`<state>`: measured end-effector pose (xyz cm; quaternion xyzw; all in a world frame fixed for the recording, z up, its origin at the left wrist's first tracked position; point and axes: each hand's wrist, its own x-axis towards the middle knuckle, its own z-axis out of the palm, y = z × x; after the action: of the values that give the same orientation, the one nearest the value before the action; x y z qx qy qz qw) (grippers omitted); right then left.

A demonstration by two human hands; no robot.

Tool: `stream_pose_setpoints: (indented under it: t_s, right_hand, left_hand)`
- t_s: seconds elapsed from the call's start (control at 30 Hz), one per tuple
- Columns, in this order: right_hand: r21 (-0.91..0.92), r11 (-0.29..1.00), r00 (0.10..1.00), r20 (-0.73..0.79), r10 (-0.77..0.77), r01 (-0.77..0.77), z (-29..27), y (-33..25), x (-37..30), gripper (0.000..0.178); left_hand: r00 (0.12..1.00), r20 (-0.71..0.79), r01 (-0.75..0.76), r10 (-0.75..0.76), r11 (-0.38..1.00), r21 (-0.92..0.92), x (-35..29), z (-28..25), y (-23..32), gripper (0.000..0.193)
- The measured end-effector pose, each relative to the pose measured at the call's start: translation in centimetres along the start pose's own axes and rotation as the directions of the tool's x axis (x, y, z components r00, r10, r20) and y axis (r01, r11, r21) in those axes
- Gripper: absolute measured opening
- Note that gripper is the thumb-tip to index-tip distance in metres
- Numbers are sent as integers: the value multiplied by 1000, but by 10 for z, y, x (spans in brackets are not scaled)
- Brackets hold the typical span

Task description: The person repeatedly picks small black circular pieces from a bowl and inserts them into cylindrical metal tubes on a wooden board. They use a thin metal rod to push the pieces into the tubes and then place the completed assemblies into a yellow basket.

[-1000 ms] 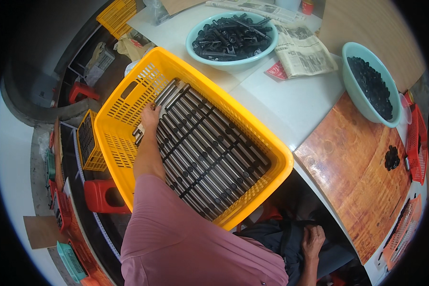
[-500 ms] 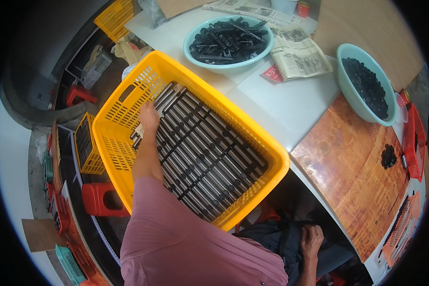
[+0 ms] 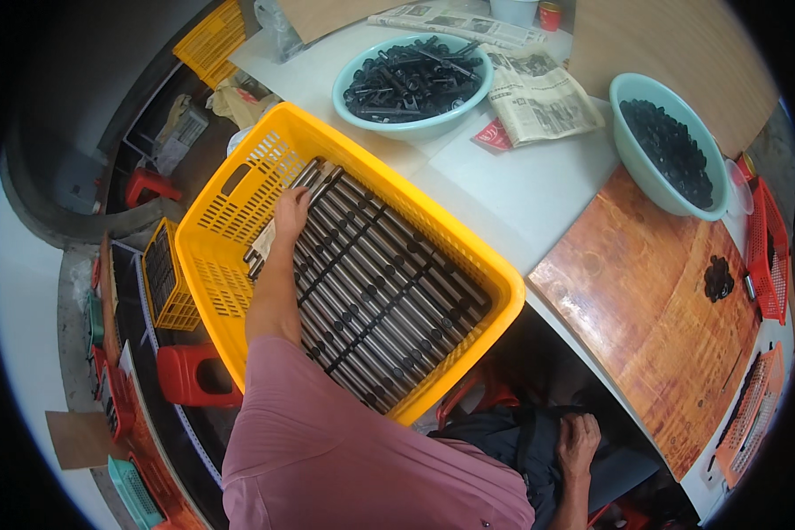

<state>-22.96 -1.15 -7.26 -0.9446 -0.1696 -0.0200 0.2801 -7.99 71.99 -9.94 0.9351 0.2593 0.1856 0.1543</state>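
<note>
Right now the left hand point(image 3: 289, 210) reaches deep into the yellow basket point(image 3: 238, 181) and lies flat on the dark metal rods point(image 3: 380, 291) near the basket's far left corner. Its fingers are spread and pressing on the rod ends; I cannot tell if they grip one. The rods lie side by side in neat rows and fill the basket's floor. The basket sits at the near left edge of the white table point(image 3: 521, 177) and looks like it hangs past that edge.

What could go wrong: a hard push on that side might tip the basket off the edge, and the rods could roll out of their rows. A finger could get pinched between rods.

The left arm is stretched out long. The right hand point(image 3: 578, 439) rests low on the dark lap, loose and holding nothing.
</note>
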Motion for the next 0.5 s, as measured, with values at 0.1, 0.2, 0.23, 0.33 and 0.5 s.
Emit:
stream_pose_setpoints:
  t_s: [0.1, 0.2, 0.23, 0.33, 0.5]
  right_hand:
    - [12, 1000, 1000, -5, -3, 3, 0, 0, -1, 12]
    - [18, 1000, 1000, -10, 2, -1, -1, 0, -1, 12]
    - [19, 1000, 1000, -14, 5, -5, -2, -1, -1, 12]
    - [32, 999, 1000, -18, 6, -6, -3, -1, -3, 12]
    - [38, 999, 1000, -24, 13, -12, -3, 1, -5, 12]
  left_hand:
    - [994, 107, 13, -9, 999, -33, 5, -3, -7, 26]
    - [985, 173, -4, -1, 1000, 28, 7, -4, -13, 29]
    - [980, 194, 28, -36, 999, 43, 6, -5, -8, 31]
    - [970, 231, 58, -74, 995, 75, 5, -10, 6, 40]
    - [956, 291, -61, 21, 990, 128, 9, -10, 6, 56]
